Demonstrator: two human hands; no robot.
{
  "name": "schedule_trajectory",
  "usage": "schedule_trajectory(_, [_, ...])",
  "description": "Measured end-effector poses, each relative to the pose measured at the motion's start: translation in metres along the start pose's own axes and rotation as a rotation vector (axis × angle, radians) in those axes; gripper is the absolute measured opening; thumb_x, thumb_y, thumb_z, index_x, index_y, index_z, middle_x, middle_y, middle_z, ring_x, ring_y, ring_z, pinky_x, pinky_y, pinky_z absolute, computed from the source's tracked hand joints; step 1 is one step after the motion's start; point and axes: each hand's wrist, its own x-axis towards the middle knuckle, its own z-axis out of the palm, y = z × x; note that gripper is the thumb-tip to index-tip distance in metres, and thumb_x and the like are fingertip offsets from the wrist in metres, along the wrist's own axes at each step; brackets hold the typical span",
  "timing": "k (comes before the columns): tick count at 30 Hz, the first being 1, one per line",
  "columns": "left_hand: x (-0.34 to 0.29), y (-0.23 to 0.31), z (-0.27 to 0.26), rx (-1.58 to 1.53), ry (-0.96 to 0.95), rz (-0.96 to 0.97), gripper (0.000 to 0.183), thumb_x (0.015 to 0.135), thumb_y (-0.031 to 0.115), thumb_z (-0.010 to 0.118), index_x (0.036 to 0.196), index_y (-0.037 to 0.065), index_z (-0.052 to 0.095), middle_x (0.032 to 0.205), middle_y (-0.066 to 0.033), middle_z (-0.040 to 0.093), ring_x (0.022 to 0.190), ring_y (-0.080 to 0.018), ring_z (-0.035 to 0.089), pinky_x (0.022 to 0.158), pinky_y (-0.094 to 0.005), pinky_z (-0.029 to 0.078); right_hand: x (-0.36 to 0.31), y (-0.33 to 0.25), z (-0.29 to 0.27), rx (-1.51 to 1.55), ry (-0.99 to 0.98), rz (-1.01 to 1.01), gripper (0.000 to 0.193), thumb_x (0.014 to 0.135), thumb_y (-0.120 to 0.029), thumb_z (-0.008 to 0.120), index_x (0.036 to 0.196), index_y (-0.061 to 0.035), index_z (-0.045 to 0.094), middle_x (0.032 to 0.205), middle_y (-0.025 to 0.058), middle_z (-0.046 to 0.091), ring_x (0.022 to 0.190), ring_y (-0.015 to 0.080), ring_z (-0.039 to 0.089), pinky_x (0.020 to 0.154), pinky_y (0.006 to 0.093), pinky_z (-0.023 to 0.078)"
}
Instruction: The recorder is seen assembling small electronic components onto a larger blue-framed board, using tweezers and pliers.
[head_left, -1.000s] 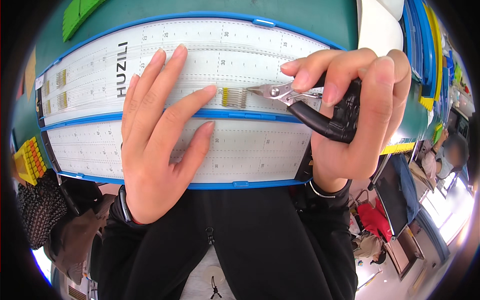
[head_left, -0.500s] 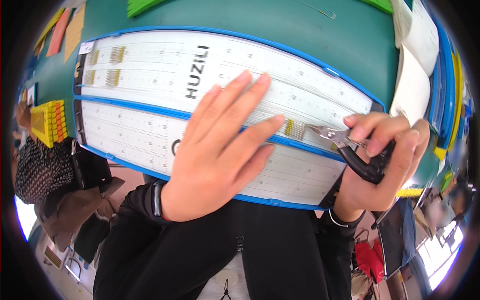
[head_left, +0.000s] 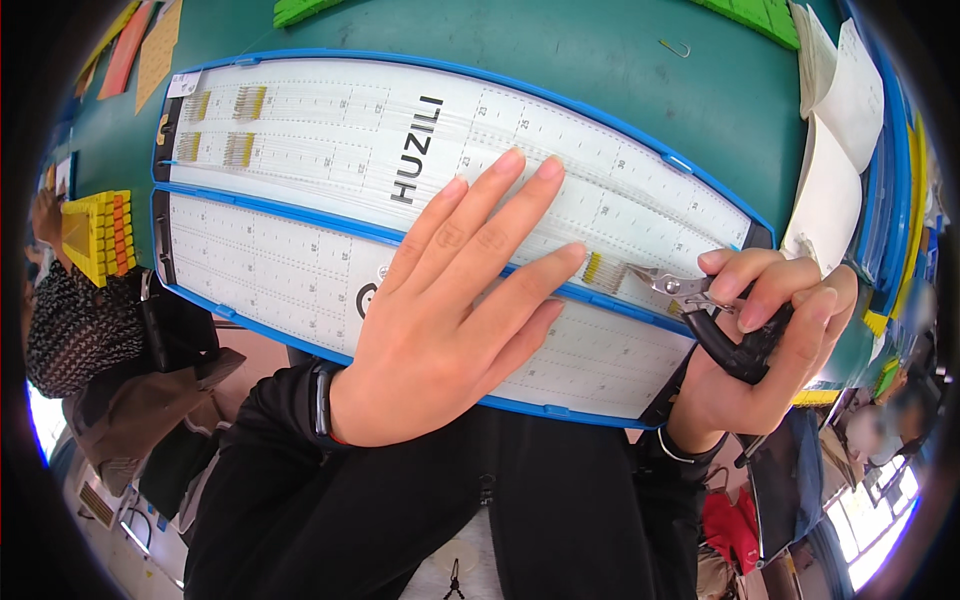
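Across my lap and the table edge lies an open, long fishing-rig case (head_left: 275, 212), with blue edges and white printed panels. Fine clear lines run along its upper panel. My left hand (head_left: 440, 320) rests flat over the middle of the case, fingers spread, thumb side toward a row of small yellow and silver hooks (head_left: 605, 271). In my right hand (head_left: 780, 300) is a pair of small side cutters (head_left: 672, 286) with black handles. Their pointed metal tips are right beside that row; whether they touch a line I cannot tell. More hook rows (head_left: 240, 150) sit at the panel's left end.
A single hook (head_left: 680, 48) lies on the green table (head_left: 590, 40) beyond the case. Green foam blocks (head_left: 755, 18) stand at the far edge. White paper (head_left: 835, 180) and blue strips are at the right. At the left, another person's hand (head_left: 46, 215) is beside a yellow rack (head_left: 98, 235).
The view has shifted slightly, so the case appears a little farther right. Both hands and the cutters keep nearly the same places on it.
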Motion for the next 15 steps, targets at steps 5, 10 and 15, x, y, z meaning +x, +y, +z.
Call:
schedule_trajectory(5, [-0.005, 0.000, -0.008, -0.052, 0.105, 0.002, 0.058, 0.071, 0.018, 0.076, 0.125, 0.008, 0.057, 0.140, -0.0137, 0.046, 0.133, -0.0349, 0.039, 0.109, -0.0565, 0.023, 0.016, -0.020, -0.007, -0.137, 0.002, -0.302, 0.027, 0.099, -0.028, 0.043, 0.094, -0.0019, 0.037, 0.071, 0.0126, 0.051, 0.067, 0.0261, 0.061, 0.062, 0.0391, 0.056])
schedule_trajectory(10, [-0.026, -0.007, -0.015, 0.067, 0.053, 0.170, 0.070, 0.075, 0.038, 0.071, 0.132, 0.004, 0.049, 0.140, -0.0119, 0.046, 0.133, -0.0311, 0.039, 0.109, -0.0619, 0.018, 0.083, -0.024, -0.003, -1.089, -0.326, -0.224, 0.009, 0.077, -0.011, 0.072, 0.082, -0.0044, 0.068, 0.083, 0.0058, 0.061, 0.078, 0.0207, 0.056, 0.071, 0.0282, 0.043])
schedule_trajectory(15, [-0.032, -0.010, -0.023, 0.110, 0.016, 0.223, 0.086, 0.075, 0.059, 0.060, 0.137, 0.002, 0.043, 0.143, -0.0102, 0.041, 0.136, -0.0274, 0.034, 0.108, -0.0636, 0.016, 0.118, 0.021, 0.010, -1.172, -0.452, -0.350, 0.008, 0.073, -0.016, 0.073, 0.077, -0.0094, 0.069, 0.082, 0.0071, 0.061, 0.082, 0.0286, 0.055, 0.074, 0.0368, 0.044])
